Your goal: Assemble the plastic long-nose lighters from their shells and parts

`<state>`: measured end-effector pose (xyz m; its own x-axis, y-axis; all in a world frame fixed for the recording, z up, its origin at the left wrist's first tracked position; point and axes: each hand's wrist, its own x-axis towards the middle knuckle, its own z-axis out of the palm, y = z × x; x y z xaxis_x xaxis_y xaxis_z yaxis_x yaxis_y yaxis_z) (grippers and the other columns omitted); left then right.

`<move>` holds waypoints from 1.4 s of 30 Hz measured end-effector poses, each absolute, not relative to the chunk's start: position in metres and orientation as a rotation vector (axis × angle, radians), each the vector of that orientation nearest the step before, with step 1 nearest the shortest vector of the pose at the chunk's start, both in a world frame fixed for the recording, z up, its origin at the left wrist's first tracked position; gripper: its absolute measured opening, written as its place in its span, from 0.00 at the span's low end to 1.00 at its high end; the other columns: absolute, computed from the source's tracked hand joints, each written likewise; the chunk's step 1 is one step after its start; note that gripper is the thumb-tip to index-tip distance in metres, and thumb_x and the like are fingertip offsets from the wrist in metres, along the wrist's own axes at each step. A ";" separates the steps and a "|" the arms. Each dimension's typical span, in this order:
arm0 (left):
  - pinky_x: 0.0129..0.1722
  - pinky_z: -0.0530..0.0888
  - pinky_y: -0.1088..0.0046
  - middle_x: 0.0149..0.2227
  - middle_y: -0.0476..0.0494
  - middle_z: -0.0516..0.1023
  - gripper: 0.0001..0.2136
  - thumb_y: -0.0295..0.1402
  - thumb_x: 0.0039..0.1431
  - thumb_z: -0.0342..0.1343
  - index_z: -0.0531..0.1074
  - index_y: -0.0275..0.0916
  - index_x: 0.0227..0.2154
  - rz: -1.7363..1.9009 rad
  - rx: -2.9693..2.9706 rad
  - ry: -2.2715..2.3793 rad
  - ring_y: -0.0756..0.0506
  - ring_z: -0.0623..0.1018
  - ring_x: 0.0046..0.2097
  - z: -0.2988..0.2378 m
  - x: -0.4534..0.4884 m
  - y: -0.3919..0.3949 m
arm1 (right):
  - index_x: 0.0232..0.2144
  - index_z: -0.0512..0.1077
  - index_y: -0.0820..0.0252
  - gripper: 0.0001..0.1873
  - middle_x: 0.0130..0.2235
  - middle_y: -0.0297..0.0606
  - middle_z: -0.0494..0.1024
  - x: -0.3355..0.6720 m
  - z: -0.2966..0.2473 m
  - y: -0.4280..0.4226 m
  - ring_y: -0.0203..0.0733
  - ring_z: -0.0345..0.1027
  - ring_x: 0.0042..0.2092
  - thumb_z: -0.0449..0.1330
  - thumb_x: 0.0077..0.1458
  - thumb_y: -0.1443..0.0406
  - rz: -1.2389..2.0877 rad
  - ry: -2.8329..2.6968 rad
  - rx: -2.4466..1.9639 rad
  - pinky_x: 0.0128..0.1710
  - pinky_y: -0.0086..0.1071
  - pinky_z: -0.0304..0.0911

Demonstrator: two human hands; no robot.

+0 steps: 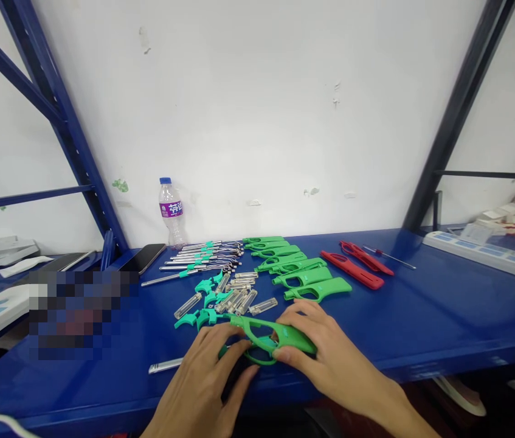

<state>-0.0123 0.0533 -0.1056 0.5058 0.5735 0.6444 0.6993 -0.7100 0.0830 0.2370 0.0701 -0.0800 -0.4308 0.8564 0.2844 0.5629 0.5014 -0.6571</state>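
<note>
Near the front edge, a green gas lighter casing point(300, 340) lies between my two hands. My right hand point(325, 350) is closed around its handle, thumb on the near side. My left hand point(205, 377) is closed at its nozzle end, its fingers partly hiding what they grip. A metal lighter tube point(165, 365) sticks out to the left from under my left hand. Inside the casing's opening a teal trigger point(264, 344) shows in part. Just beyond my left hand lie loose teal triggers point(188, 319) and several clear fuel tanks point(264, 305).
Green casing halves point(318, 289) form a column behind my right hand. Metal tubes with wires point(193, 258) lie at back left, near a bottle point(172, 213) and a phone point(145, 258). Red casing halves point(352, 271) and a thin screwdriver point(389, 257) lie at right.
</note>
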 end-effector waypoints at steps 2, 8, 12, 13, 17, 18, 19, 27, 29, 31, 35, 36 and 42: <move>0.48 0.82 0.53 0.50 0.39 0.80 0.08 0.33 0.74 0.54 0.74 0.43 0.51 -1.033 -2.535 -1.105 0.36 0.81 0.50 -0.108 -0.012 0.055 | 0.44 0.76 0.49 0.11 0.51 0.34 0.75 0.237 -0.078 0.070 0.48 0.65 0.57 0.62 0.70 0.51 0.681 -2.128 -1.171 0.60 0.40 0.59; 0.47 0.82 0.56 0.49 0.41 0.80 0.06 0.35 0.75 0.55 0.75 0.45 0.49 -1.071 -2.570 -1.162 0.38 0.82 0.49 -0.110 -0.013 0.059 | 0.46 0.76 0.51 0.15 0.51 0.37 0.74 0.239 -0.077 0.070 0.47 0.65 0.57 0.55 0.74 0.50 0.696 -2.155 -1.109 0.60 0.40 0.60; 0.46 0.82 0.57 0.49 0.40 0.80 0.06 0.35 0.74 0.56 0.76 0.45 0.48 -1.065 -2.565 -1.165 0.37 0.81 0.49 -0.109 -0.012 0.057 | 0.51 0.75 0.51 0.16 0.54 0.39 0.74 0.240 -0.078 0.070 0.49 0.64 0.60 0.55 0.74 0.50 0.664 -2.192 -1.123 0.62 0.42 0.59; 0.46 0.82 0.57 0.49 0.40 0.80 0.06 0.35 0.74 0.55 0.76 0.45 0.48 -1.071 -2.557 -1.158 0.37 0.80 0.49 -0.109 -0.012 0.057 | 0.51 0.75 0.51 0.16 0.55 0.40 0.73 0.240 -0.078 0.069 0.49 0.63 0.60 0.56 0.74 0.50 0.651 -2.201 -1.127 0.62 0.42 0.59; 0.45 0.82 0.58 0.48 0.40 0.79 0.07 0.36 0.74 0.55 0.77 0.45 0.48 -1.096 -2.550 -1.145 0.37 0.80 0.48 -0.110 -0.012 0.057 | 0.52 0.75 0.53 0.18 0.55 0.42 0.73 0.239 -0.077 0.069 0.51 0.63 0.61 0.55 0.74 0.49 0.606 -2.216 -1.118 0.63 0.45 0.59; 0.45 0.82 0.59 0.47 0.40 0.79 0.07 0.36 0.74 0.55 0.77 0.45 0.48 -1.100 -2.561 -1.140 0.38 0.80 0.48 -0.110 -0.012 0.058 | 0.51 0.75 0.52 0.18 0.55 0.41 0.73 0.239 -0.077 0.068 0.51 0.64 0.60 0.55 0.74 0.50 0.613 -2.213 -1.116 0.63 0.44 0.59; 0.45 0.82 0.60 0.47 0.40 0.78 0.07 0.36 0.75 0.55 0.77 0.44 0.49 -1.102 -2.575 -1.134 0.39 0.80 0.48 -0.110 -0.013 0.059 | 0.51 0.75 0.52 0.17 0.55 0.41 0.73 0.239 -0.077 0.068 0.50 0.64 0.60 0.54 0.74 0.50 0.623 -2.205 -1.117 0.63 0.44 0.60; 0.43 0.81 0.61 0.44 0.41 0.79 0.09 0.36 0.76 0.54 0.78 0.43 0.48 -1.080 -2.558 -1.081 0.40 0.80 0.44 -0.105 -0.013 0.058 | 0.53 0.74 0.49 0.16 0.56 0.39 0.73 0.242 -0.080 0.067 0.48 0.65 0.60 0.53 0.75 0.51 0.668 -2.162 -1.085 0.62 0.41 0.61; 0.43 0.81 0.62 0.44 0.41 0.80 0.09 0.36 0.75 0.54 0.79 0.42 0.48 -1.090 -2.540 -1.074 0.41 0.81 0.44 -0.104 -0.012 0.057 | 0.53 0.74 0.49 0.16 0.56 0.40 0.73 0.243 -0.081 0.066 0.48 0.65 0.59 0.53 0.75 0.50 0.679 -2.148 -1.089 0.61 0.41 0.61; 0.43 0.81 0.62 0.44 0.41 0.79 0.08 0.35 0.75 0.55 0.79 0.42 0.48 -1.100 -2.530 -1.062 0.41 0.81 0.44 -0.103 -0.011 0.057 | 0.53 0.75 0.51 0.18 0.55 0.41 0.74 0.243 -0.081 0.067 0.49 0.67 0.58 0.54 0.75 0.50 0.676 -2.129 -1.079 0.60 0.42 0.63; 0.43 0.80 0.62 0.44 0.41 0.79 0.08 0.35 0.75 0.56 0.78 0.41 0.48 -1.113 -2.526 -1.034 0.41 0.81 0.45 -0.103 -0.011 0.058 | 0.50 0.77 0.53 0.20 0.48 0.41 0.77 0.243 -0.082 0.071 0.49 0.70 0.50 0.53 0.74 0.48 0.613 -2.084 -0.995 0.53 0.40 0.66; 0.43 0.80 0.63 0.44 0.41 0.79 0.08 0.34 0.75 0.56 0.78 0.41 0.49 -1.111 -2.529 -1.034 0.41 0.80 0.44 -0.103 -0.011 0.058 | 0.50 0.77 0.52 0.19 0.46 0.40 0.78 0.243 -0.083 0.072 0.48 0.70 0.49 0.54 0.74 0.49 0.590 -2.081 -0.984 0.51 0.40 0.66; 0.43 0.80 0.61 0.45 0.40 0.79 0.08 0.36 0.74 0.57 0.77 0.42 0.49 -1.113 -2.527 -1.038 0.41 0.80 0.45 -0.103 -0.012 0.057 | 0.60 0.74 0.46 0.21 0.47 0.39 0.78 0.244 -0.091 0.076 0.49 0.70 0.49 0.59 0.71 0.49 0.351 -2.046 -1.022 0.50 0.40 0.67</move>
<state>-0.0115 0.0572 -0.1030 0.4728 0.5252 0.7075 0.6690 -0.7365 0.0997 0.2442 0.0764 -0.0914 -0.3491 0.7665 0.5391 0.5430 0.6344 -0.5503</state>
